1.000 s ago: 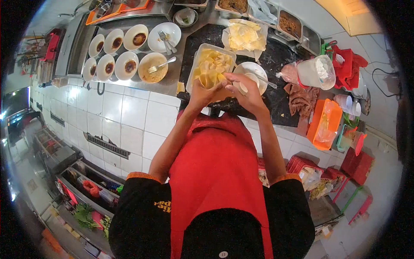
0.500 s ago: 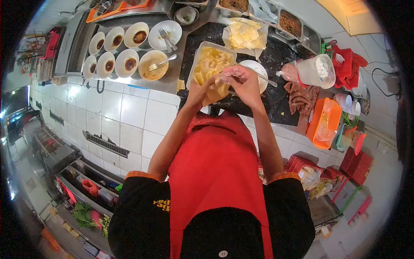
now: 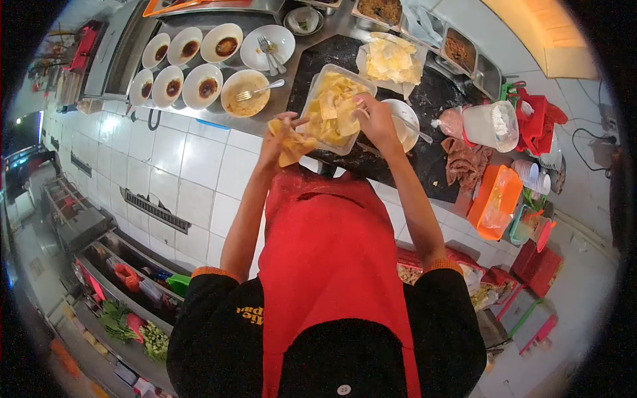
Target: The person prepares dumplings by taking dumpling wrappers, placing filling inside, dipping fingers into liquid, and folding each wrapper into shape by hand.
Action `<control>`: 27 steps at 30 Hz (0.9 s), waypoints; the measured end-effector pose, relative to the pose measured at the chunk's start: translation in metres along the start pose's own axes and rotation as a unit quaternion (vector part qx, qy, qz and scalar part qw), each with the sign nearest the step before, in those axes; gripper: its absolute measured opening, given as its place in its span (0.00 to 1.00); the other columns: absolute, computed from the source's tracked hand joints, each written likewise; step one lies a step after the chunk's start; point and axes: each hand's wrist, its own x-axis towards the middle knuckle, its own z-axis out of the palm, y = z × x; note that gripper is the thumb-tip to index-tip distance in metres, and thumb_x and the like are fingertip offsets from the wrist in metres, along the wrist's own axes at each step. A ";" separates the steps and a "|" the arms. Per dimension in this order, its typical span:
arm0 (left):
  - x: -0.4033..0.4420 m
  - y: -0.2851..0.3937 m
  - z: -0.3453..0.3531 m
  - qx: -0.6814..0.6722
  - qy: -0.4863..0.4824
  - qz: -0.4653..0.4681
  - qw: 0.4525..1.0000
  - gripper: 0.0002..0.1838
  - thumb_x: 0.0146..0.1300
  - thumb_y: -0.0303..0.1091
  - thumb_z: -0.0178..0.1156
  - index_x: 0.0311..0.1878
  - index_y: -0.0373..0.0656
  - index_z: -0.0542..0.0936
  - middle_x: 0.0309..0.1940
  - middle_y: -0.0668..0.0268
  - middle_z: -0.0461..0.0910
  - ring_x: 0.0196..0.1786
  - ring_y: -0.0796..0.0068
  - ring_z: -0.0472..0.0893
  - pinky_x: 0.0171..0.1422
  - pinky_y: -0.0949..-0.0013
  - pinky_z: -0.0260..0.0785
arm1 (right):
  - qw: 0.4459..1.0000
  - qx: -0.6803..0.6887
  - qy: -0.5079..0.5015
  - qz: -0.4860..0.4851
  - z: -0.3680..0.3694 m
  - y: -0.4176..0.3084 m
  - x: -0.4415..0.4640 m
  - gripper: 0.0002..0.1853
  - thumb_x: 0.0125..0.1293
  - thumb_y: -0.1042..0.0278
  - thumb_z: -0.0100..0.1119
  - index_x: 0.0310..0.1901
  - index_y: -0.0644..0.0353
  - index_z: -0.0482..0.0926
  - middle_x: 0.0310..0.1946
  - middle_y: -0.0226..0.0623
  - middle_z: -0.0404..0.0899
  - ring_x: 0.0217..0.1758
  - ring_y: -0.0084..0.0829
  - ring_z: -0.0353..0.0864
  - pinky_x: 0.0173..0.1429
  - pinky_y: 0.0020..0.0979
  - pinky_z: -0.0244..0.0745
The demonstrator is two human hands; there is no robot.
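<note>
A clear rectangular tub (image 3: 352, 144) on the black work surface holds many folded yellow dough pieces (image 3: 330, 109). My left hand (image 3: 275, 136) is closed on yellow wrapper sheets (image 3: 292, 147), just left of the tub's near corner. Over the tub's right side, my right hand (image 3: 377, 118) pinches a pale dough piece (image 3: 346, 117). Partly behind that hand lies a white plate (image 3: 402, 109) with a utensil (image 3: 418, 131) across it. A stack of yellow square sheets (image 3: 390, 60) rests on paper beyond the tub.
Several white bowls (image 3: 200, 86) with dark sauce stand at the left, beside a bowl of tan mixture (image 3: 245, 101) with a fork and a plate (image 3: 268, 48) with cutlery. At the right are a brown cloth (image 3: 466, 161), an orange basket (image 3: 494, 205) and a white container (image 3: 490, 126).
My hands have moved apart. The left one went left with the wrapper sheets, out from over the tub; the right one now pinches a piece over the tub. The view has shifted slightly.
</note>
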 end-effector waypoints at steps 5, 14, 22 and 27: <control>-0.004 0.012 -0.011 -0.045 -0.002 0.033 0.998 0.25 0.80 0.49 0.51 0.70 0.45 0.63 0.71 0.48 0.70 0.65 0.43 0.79 0.66 0.44 0.78 | 0.986 0.167 -0.007 -0.007 0.056 0.025 0.023 0.19 0.58 0.76 0.67 0.53 0.62 0.83 0.33 0.45 0.87 0.36 0.42 0.87 0.44 0.38 0.81; 0.009 -0.002 0.020 -0.085 -0.059 0.074 0.992 0.39 0.77 0.55 0.52 0.80 0.44 0.51 0.79 0.52 0.59 0.75 0.40 0.67 0.74 0.40 0.69 | 0.963 -0.056 0.204 -0.169 0.045 -0.018 0.005 0.19 0.57 0.74 0.72 0.52 0.62 0.84 0.38 0.42 0.87 0.43 0.46 0.86 0.50 0.43 0.81; 0.017 -0.013 0.063 -0.063 -0.115 0.068 0.989 0.33 0.82 0.52 0.44 0.80 0.44 0.55 0.76 0.58 0.64 0.70 0.62 0.74 0.73 0.57 0.70 | 0.971 0.056 0.130 -0.195 0.014 -0.068 -0.046 0.15 0.58 0.77 0.74 0.48 0.62 0.85 0.42 0.41 0.87 0.46 0.42 0.86 0.52 0.37 0.80; 0.012 -0.011 0.080 -0.032 -0.107 0.049 0.993 0.32 0.82 0.52 0.43 0.79 0.42 0.58 0.76 0.58 0.64 0.69 0.63 0.75 0.72 0.58 0.70 | 0.977 0.124 0.137 -0.105 0.007 -0.068 -0.062 0.17 0.57 0.79 0.72 0.48 0.61 0.82 0.40 0.42 0.85 0.48 0.47 0.84 0.51 0.39 0.79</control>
